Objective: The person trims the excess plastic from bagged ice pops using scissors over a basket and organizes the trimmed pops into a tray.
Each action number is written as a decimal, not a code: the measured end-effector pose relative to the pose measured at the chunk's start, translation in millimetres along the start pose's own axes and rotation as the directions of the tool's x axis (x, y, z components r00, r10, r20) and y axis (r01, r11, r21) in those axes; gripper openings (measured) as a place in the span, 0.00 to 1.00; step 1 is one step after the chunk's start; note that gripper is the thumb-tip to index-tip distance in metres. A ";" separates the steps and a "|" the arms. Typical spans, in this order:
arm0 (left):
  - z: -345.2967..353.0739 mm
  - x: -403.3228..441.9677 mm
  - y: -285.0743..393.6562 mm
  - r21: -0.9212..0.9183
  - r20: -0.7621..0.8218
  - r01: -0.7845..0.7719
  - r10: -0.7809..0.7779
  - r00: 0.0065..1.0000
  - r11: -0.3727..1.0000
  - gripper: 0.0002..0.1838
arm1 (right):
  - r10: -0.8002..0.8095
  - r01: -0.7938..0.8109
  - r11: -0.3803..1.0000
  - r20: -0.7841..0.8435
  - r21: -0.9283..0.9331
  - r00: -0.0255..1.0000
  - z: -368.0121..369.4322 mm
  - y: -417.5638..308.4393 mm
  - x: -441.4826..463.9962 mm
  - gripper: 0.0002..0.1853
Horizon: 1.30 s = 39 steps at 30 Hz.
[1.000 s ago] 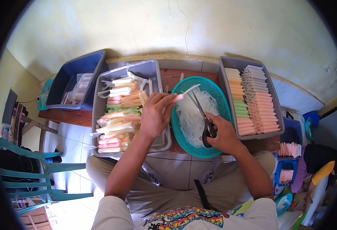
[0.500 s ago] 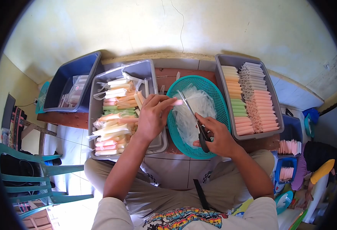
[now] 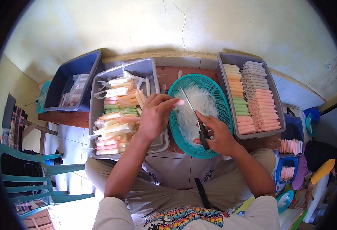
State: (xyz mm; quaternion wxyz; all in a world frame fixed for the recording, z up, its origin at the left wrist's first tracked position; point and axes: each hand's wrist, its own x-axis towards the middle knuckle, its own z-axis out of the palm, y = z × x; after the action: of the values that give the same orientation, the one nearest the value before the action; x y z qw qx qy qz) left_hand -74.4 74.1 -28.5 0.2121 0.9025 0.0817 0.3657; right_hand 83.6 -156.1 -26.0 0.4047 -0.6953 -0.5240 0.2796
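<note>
My left hand (image 3: pixel 155 117) is closed on a pink ice pop (image 3: pixel 180 102) in a clear plastic sleeve, whose end sticks out past the fingertips. Black-handled scissors (image 3: pixel 203 135) are gripped in my right hand (image 3: pixel 219 135), blades pointing up and left, close beside the pop's tip. Below both hands lies a green mesh basket (image 3: pixel 229 108) holding a heap of clear plastic scraps (image 3: pixel 199 105). To its left a grey tub (image 3: pixel 153 73) contains loose pops in yellow, orange, green, pink and white. At the right, another grey tub (image 3: pixel 224 63) has similar pops stacked in neat rows.
A dark blue tub (image 3: pixel 57 82) with a few packed items stands at the far left of the low wooden bench (image 3: pixel 69 119). Smaller blue containers (image 3: pixel 287 170) of pink pops sit at the lower right. A green plastic chair (image 3: pixel 38 174) is at the left; the wall (image 3: pixel 176 30) rises behind.
The whole view has shifted slightly. Both hands keep nearly the same pose, with the pop and scissors still held over the basket.
</note>
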 end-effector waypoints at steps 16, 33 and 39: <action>4.6 -3.0 -4.1 0.074 0.018 -0.026 0.025 1.000 0.997 0.21 | 0.000 0.000 1.000 -0.022 0.003 1.000 8.2 6.1 -4.0 0.54; 3.1 -4.6 -3.7 0.114 0.040 -0.003 -0.002 0.999 0.994 0.19 | 0.157 -0.163 0.984 0.089 0.066 0.984 8.5 3.8 -5.3 0.52; 2.3 -4.1 -3.3 0.121 0.011 -0.013 0.012 1.000 0.993 0.18 | 0.134 -0.134 0.991 0.022 -0.017 0.991 8.4 2.0 -2.3 0.51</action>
State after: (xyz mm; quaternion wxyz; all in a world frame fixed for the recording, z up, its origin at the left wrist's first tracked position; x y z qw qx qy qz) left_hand -75.8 75.1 -34.1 0.1552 0.9161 0.0967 0.3569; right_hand 77.1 -156.4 -32.1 0.3736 -0.7288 -0.4828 0.3103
